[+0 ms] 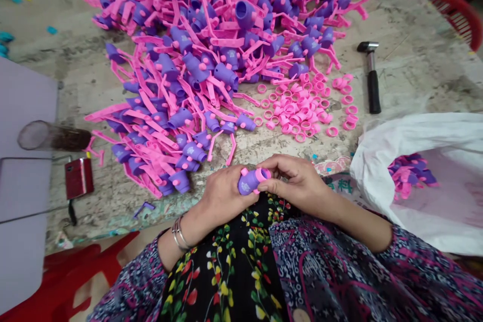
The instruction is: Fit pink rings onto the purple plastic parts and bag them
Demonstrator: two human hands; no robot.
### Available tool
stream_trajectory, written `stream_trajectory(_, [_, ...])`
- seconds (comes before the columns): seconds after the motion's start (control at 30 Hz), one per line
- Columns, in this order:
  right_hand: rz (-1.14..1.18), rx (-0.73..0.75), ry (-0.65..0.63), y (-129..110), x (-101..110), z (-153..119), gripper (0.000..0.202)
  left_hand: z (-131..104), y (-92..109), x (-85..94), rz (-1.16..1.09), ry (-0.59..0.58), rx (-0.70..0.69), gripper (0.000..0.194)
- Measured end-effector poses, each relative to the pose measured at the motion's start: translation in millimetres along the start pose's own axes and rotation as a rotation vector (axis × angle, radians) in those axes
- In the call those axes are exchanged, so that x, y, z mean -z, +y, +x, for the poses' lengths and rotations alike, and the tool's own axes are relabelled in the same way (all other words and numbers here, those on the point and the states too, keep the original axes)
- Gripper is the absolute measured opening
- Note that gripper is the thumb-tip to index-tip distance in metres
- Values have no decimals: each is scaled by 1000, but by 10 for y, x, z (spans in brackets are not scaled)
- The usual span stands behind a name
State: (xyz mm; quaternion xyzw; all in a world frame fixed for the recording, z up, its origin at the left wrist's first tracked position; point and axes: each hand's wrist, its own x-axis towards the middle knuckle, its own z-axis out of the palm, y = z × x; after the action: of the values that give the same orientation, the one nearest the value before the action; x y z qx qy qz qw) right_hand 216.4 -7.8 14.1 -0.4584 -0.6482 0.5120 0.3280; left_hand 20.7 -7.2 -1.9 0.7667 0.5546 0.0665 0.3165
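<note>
Low at the table's front edge, my left hand (224,193) is closed around a purple plastic cup-shaped part (247,183) with a pale print on its side. A pink ring (263,175) sits around the part's right-hand end. The thumb and fingers of my right hand (296,183) pinch at that ringed end. Beyond my hands lies a loose heap of pink rings (298,108). Farther back and to the left spreads a large pile of purple cup parts with pink arms (188,65). My left palm is turned away, so its fingertips are partly hidden.
At the right lie a hammer (373,78) and an open white bag (381,146) with purple and pink parts inside. On the left are a tipped glass jar (56,137), a dark red box (78,178) and a small purple piece (144,209). Red chairs (455,15) flank the table.
</note>
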Motion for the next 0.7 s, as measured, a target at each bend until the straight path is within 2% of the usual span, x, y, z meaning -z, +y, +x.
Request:
stream_trajectory(0.17, [191, -114, -97, 10, 56, 21, 37, 8, -7, 12, 60, 9, -81, 23])
stream_trajectory(0.23, [312, -150, -64, 17, 28, 70, 44, 13, 14, 18, 122, -10, -124, 25])
stream_trajectory(0.33, [629, -340, 37, 44, -109, 177, 55, 23, 83, 2, 202, -53, -163, 24])
stream_trajectory(0.43, [862, -540, 23, 106, -262, 252, 60, 30, 166, -51, 227, -99, -107, 24])
stream_trajectory(0.53, [896, -644, 13, 179, -323, 251, 61, 31, 217, -129, 174, -161, -32, 22])
stream_trajectory(0.7, [862, -716, 22, 259, -345, 187, 53, 22, 227, -239, 109, -206, 40, 25])
